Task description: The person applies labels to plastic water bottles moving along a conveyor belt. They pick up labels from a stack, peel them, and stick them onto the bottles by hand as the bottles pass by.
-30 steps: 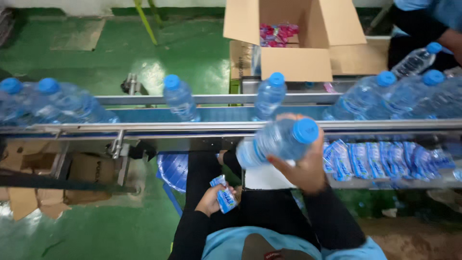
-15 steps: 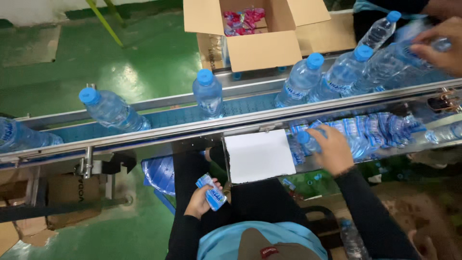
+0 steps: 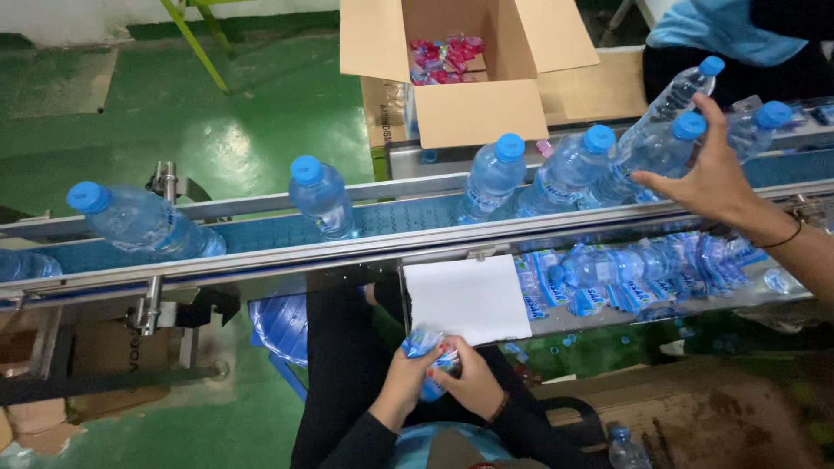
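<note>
The person's head and trunk are cut off at the lower edge. A blue plastic label sleeve (image 3: pixel 423 345) is grasped by both hands, the left hand (image 3: pixel 401 386) and right hand (image 3: pixel 469 380) closed around it above the lap; its shape is mostly hidden by fingers. Blue-capped bottles (image 3: pixel 321 198) are carried on the conveyor surface (image 3: pixel 261 233). A co-worker's hand (image 3: pixel 708 178) is laid on bottles at right. A green floor (image 3: pixel 252 113) and an open cardboard box (image 3: pixel 473 108) are seen beyond.

Between my hands (image 3: pixel 439 378) and the conveyor (image 3: pixel 261 234), its near rail blocks the way. Wide gaps between bottles (image 3: pixel 321 198) toward the left end; the right end is crowded, a co-worker's hand (image 3: pixel 708 178) reaching in.
</note>
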